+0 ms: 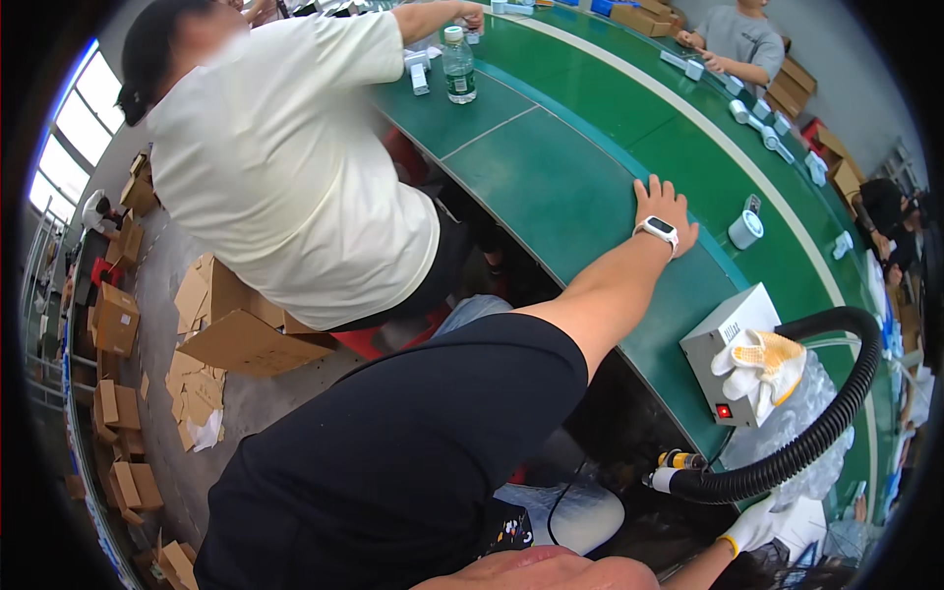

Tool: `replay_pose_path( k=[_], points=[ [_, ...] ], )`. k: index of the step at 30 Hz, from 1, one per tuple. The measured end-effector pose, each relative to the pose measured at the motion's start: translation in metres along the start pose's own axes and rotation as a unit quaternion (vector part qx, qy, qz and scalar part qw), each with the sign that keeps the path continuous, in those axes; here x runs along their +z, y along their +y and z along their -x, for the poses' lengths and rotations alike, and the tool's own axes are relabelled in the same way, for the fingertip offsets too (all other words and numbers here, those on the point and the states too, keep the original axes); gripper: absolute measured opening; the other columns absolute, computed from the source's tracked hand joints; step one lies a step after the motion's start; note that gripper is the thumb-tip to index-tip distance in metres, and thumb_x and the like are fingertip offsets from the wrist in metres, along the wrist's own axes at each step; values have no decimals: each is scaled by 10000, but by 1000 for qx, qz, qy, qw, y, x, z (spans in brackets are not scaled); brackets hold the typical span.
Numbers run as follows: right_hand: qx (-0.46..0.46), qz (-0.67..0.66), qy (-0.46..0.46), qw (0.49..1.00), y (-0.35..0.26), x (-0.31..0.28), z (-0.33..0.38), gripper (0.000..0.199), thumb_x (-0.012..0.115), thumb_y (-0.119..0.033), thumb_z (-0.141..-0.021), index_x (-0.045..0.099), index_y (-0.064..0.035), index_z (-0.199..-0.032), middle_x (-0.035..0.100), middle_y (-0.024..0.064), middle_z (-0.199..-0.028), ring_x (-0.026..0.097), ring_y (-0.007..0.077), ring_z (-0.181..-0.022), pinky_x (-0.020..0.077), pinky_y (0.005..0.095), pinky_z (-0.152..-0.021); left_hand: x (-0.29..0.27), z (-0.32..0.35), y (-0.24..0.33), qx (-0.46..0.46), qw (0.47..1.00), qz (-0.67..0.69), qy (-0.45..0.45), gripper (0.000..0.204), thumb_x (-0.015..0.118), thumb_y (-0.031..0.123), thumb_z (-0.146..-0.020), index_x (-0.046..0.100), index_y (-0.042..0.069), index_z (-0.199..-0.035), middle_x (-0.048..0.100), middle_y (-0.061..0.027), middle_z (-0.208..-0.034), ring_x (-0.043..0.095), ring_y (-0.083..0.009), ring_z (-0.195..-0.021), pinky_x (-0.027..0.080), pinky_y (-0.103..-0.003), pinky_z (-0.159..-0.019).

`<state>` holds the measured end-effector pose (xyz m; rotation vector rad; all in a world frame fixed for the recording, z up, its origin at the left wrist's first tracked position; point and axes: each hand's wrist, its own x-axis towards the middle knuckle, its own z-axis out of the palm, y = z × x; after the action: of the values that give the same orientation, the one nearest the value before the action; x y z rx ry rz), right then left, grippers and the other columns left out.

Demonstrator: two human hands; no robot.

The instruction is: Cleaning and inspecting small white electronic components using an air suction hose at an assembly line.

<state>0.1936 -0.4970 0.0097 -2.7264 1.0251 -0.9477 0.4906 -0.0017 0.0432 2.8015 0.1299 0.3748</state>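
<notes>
My left hand, a white watch on its wrist, lies flat with fingers spread on the green workbench, holding nothing. A small white cylinder stands just beside it. My right hand, in a white glove, shows only partly at the lower edge beside the black ribbed hose; I cannot tell its grip.

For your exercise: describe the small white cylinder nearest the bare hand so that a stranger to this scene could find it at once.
Start at the long green bench and find the bare hand with a white watch resting flat on it. Just beyond that hand stands the white cylinder, alone on the green belt. Unlike the boxy white parts farther along, it is round.
</notes>
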Motion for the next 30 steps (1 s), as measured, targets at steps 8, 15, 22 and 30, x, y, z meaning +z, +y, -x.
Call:
replay_pose_path(
  k=[8, 15, 22, 30],
  points=[
    [95, 15, -5, 995, -8, -4, 8, 525, 432, -385, -1049, 585, -45, -1419, 609, 224, -1409, 565, 422, -1290, 444, 451, -1078, -3, 2, 2, 12, 999, -27, -20, 649, 518, 540, -964, 562, 111, -1449, 474, -163, -1529, 325, -408, -1476, 198, -656, -1171],
    [59, -186, 127, 973, -19, -10, 24, 554, 459, -482, -1053, 752, -20, -1140, 756, 214, -1081, 710, 335, -1014, 537, 411, -893, -3, 1, 6, 63, 997, -22, -27, 598, 525, 517, -957, 571, 159, -1434, 537, -138, -1486, 448, -368, -1391, 302, -603, -1131],
    [168, -493, 185, 833, -40, -33, 80, 294, 511, -34, -1005, 575, -4, -1290, 694, 99, -1022, 656, 199, -875, 549, 318, -776, 11, 21, -59, 215, 968, 115, 52, 659, 632, 482, -965, 550, 40, -1446, 577, -211, -1455, 530, -367, -1364, 399, -431, -1160],
    [-33, -525, -293, 798, -96, -103, 266, 308, 608, 25, -885, 705, -13, -1175, 745, 81, -1016, 717, 222, -980, 571, 341, -866, -38, 319, -14, 101, 720, 595, -343, 283, 578, 137, -1024, 601, 24, -1283, 669, -61, -1137, 630, -144, -1027, 507, -294, -935]
  ],
)
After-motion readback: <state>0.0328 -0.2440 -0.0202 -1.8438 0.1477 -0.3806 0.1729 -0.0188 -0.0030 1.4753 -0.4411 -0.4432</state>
